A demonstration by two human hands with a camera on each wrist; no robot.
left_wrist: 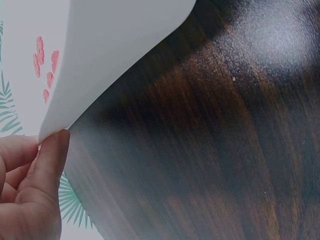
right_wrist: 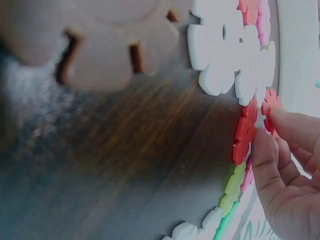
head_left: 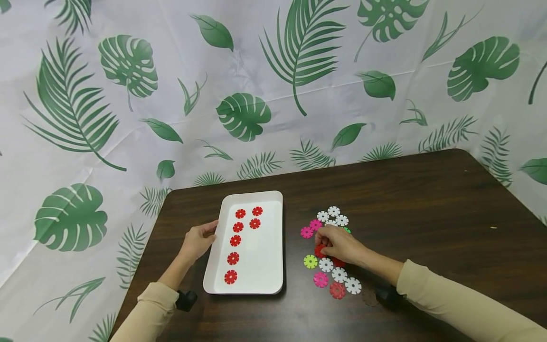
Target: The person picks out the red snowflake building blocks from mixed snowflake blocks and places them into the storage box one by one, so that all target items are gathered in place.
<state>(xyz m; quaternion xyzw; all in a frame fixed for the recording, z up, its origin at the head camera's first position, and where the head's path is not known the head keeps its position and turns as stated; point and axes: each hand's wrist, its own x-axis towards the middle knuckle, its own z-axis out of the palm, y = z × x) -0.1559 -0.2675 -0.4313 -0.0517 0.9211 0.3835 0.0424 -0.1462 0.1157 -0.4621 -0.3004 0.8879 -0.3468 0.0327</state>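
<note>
Dark wood table (head_left: 427,199), leaf-print backdrop; white tray (head_left: 267,247) — six red discs; left hand (head_left: 197,241) steadies its edge, fingers relaxed; right hand (head_left: 342,244) pinches a red disc (head_left: 319,250) from the loose pile — next, a clean lift.

Left hand (head_left: 197,241) relaxed, right hand (head_left: 339,244) curled, pinching.
</note>
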